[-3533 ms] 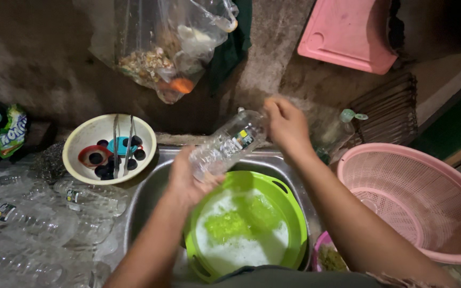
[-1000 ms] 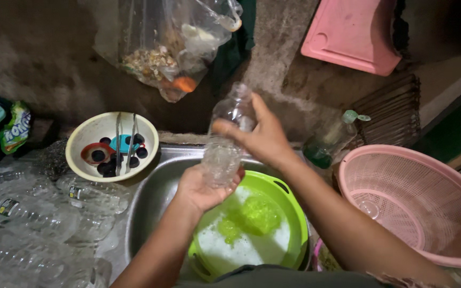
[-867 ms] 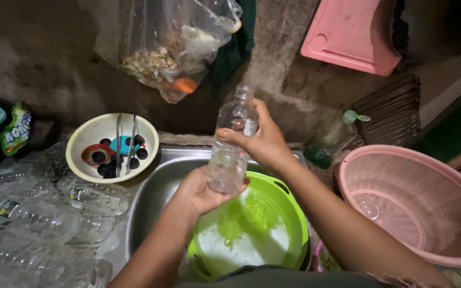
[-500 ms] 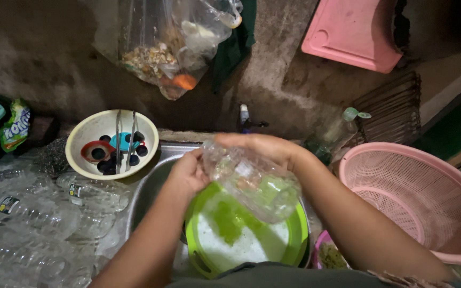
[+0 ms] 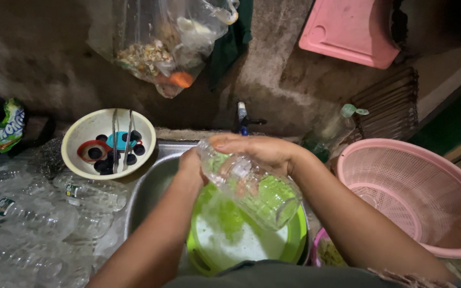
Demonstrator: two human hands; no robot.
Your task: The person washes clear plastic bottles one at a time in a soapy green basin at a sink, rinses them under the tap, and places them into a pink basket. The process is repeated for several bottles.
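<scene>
A clear plastic bottle (image 5: 252,186) lies tilted over the sink, its base toward me and its neck toward the left. My right hand (image 5: 260,152) wraps over the bottle's upper side. My left hand (image 5: 190,165) grips the neck end. Below them a green basin (image 5: 289,245) with foamy water sits in the metal sink (image 5: 150,189).
A cream bowl (image 5: 108,143) with dark bottle caps and tongs stands left of the sink. Several clear bottles (image 5: 33,213) lie at the left. A pink basket (image 5: 417,194) stands at the right. A tap (image 5: 244,117), a hanging plastic bag (image 5: 166,48) and a pink board (image 5: 350,32) line the wall.
The bottle stood upright with my right hand around its middle; now it is tipped down sideways over the green basin, held by both hands.
</scene>
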